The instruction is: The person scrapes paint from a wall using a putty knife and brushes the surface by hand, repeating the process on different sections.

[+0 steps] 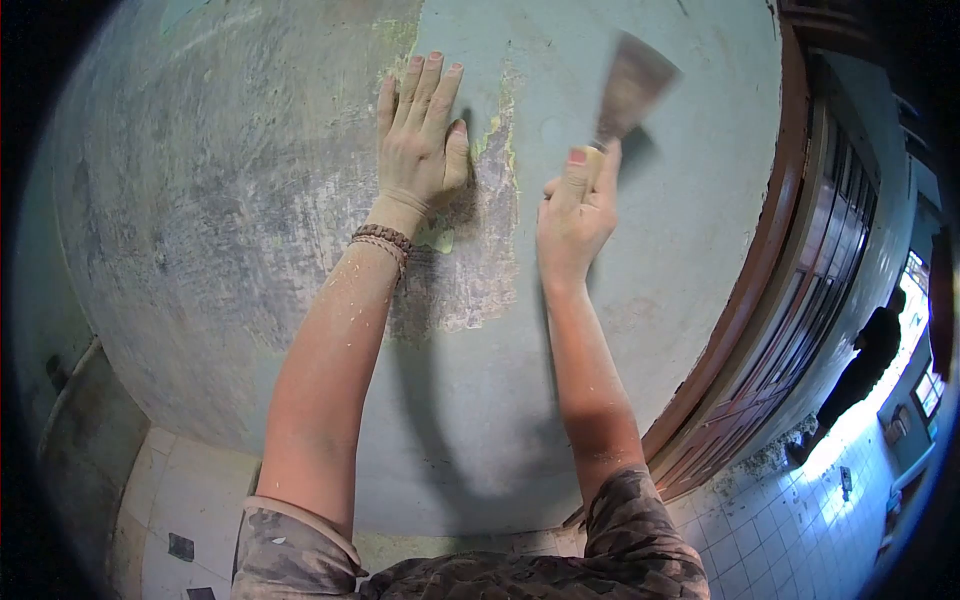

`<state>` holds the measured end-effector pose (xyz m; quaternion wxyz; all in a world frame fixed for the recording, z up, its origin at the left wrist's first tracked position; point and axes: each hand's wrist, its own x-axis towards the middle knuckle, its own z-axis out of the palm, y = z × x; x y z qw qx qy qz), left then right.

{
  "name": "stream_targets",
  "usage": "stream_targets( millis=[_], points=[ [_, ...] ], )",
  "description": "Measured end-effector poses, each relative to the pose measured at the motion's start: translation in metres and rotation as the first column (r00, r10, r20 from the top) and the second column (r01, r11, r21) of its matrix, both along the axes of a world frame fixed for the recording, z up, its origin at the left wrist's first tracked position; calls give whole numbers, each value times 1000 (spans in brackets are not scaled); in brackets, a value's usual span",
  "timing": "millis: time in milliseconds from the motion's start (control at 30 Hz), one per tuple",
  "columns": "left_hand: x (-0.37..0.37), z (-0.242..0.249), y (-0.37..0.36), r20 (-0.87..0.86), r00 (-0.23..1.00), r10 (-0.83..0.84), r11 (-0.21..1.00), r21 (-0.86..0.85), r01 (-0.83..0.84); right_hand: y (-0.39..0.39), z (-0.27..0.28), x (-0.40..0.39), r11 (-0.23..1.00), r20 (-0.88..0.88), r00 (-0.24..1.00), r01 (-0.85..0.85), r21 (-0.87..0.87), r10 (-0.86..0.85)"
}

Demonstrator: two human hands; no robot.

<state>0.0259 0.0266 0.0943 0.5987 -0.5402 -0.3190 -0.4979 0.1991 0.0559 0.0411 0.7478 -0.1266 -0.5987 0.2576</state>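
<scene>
My left hand [420,140] lies with fingers stretched out against the wall [640,330], at the border between scraped grey plaster and pale blue-green paint. Dust coats it, and a braided bracelet [383,240] circles the wrist. In my right hand [580,215] is a paint scraper [632,85], gripped by its handle with the thumb along it. The wide blade points up and is blurred by motion; its shadow falls on the painted wall just beside it. Between the hands runs a ragged paint edge, with a bare grey patch [470,285] below my left hand.
A brown wooden frame [725,330] with a slatted panel [810,250] borders the wall on the right. Farther right, a person in dark clothes [868,365] stands by a bright opening. Pale tiles [745,540] cover the floor, with dark scraps [181,546] at lower left.
</scene>
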Motion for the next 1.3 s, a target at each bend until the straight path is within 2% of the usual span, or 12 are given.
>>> stream_targets(
  millis=[67,100,167,300,400,467,567,633,700,800,1033,1300],
  points=[
    [-1,-2,1,-6,1000,3,1000,-10,-3,29,-6,-7,796,17,906,362,486,-422],
    [-1,-3,1,-6,1000,6,1000,-12,-6,21,-5,-3,798,17,908,359,484,-419],
    [-1,-2,2,-12,1000,-7,1000,11,8,-4,1,9,992,46,995,82,98,-86],
    [-1,-1,0,-15,1000,11,1000,-21,-12,19,-1,7,876,82,950,242,418,-302],
    [4,8,5,8,1000,28,998,-50,-28,2,1,30,985,180,978,79,152,-106],
    [14,23,9,59,968,245,961,-144,-235,-3,-4,53,994,-95,990,-111,-16,109],
    [36,50,18,35,929,370,918,-170,-359,-11,-12,74,975,-97,972,-220,-35,215],
    [37,50,24,40,921,387,919,-91,-383,-13,-25,80,970,-72,971,-233,-71,228],
    [27,44,24,-58,979,197,976,-79,-201,-8,-37,84,962,-46,968,-250,-112,246],
    [21,39,24,-61,990,131,991,-9,-132,4,-47,86,945,-21,956,-293,-146,293],
    [37,45,18,10,962,273,961,44,-274,6,-49,79,938,-34,945,-326,-116,325],
    [26,35,21,-14,995,97,994,56,-96,15,-36,69,971,143,962,-238,20,233]
  ],
)
